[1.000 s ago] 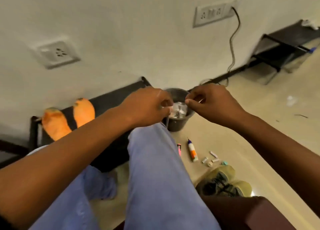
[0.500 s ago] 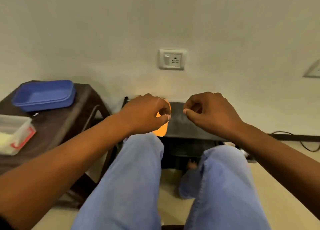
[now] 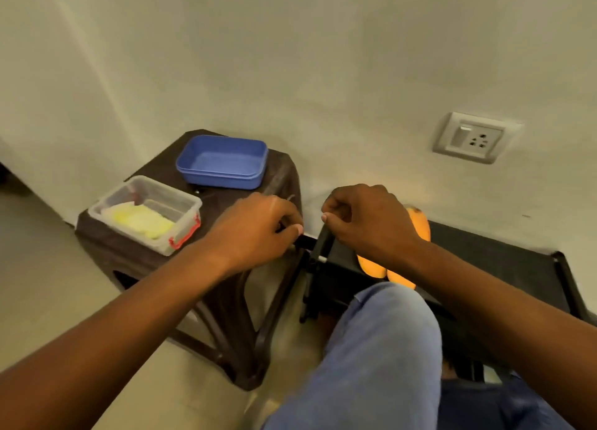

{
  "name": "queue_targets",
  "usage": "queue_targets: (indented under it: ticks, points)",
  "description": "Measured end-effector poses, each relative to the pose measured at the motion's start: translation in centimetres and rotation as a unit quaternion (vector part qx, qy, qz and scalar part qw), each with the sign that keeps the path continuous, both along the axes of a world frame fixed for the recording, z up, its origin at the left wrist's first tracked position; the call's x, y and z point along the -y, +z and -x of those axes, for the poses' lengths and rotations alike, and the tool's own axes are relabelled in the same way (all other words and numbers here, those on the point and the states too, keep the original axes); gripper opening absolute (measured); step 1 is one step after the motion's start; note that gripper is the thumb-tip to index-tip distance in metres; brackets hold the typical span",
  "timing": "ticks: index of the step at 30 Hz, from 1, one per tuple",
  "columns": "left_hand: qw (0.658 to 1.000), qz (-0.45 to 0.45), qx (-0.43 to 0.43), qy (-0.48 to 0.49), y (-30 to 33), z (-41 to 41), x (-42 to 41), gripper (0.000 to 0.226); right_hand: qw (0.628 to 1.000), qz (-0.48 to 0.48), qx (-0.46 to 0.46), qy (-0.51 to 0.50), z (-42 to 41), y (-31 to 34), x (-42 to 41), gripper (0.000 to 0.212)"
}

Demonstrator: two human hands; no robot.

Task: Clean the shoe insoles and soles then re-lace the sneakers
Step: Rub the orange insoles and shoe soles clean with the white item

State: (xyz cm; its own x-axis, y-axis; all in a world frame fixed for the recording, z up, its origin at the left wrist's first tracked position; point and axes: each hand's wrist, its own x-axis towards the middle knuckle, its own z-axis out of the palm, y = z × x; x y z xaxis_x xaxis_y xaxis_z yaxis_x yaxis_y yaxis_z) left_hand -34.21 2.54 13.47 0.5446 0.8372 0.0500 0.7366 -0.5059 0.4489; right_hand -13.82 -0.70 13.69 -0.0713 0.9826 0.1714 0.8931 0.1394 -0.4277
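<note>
My left hand [image 3: 255, 232] and my right hand [image 3: 368, 222] are held up side by side, a small gap between them. Each has curled fingers with the thumb tip pressed to the forefinger, as in a pinch. What they pinch is too thin to make out here; a pale thin strand showed at the fingertips a second ago. Two orange insoles [image 3: 416, 227] lie on a black rack [image 3: 504, 268], partly hidden behind my right hand and wrist. No sneakers are in view.
A brown plastic stool [image 3: 284, 177] stands left of the rack, against the wall. On it sit a blue tray [image 3: 223, 161] and a clear box [image 3: 106, 206] holding yellow cloths. A wall socket [image 3: 471, 138] is at upper right. My knee in jeans [image 3: 381, 339] fills the foreground.
My view has swung left, from the bucket, glue bottle and sneakers on the floor to the stool and rack. Both hands kept their pinching pose close together.
</note>
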Motion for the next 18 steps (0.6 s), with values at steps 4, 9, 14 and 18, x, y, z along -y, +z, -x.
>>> queue_targets:
  ticks: [4,9,14,18]
  points:
    - [0.997,-0.007,0.042,0.060,0.5,3.4,-1.5,0.017,1.000,0.000,-0.005,0.028,3.2,-0.2,-3.6,0.010]
    - [0.989,-0.022,0.065,0.133,0.8,7.6,-3.8,0.017,0.998,0.016,-0.002,0.054,5.7,-0.3,-6.7,0.011]
    - [0.978,-0.040,0.047,0.198,1.7,11.5,-6.2,0.020,0.994,0.015,-0.008,0.103,7.6,-1.0,-8.6,0.012]
    - [0.975,0.004,-0.076,0.211,2.5,15.7,-7.7,0.019,0.988,-0.002,-0.036,0.153,10.3,-1.1,-9.8,0.011]
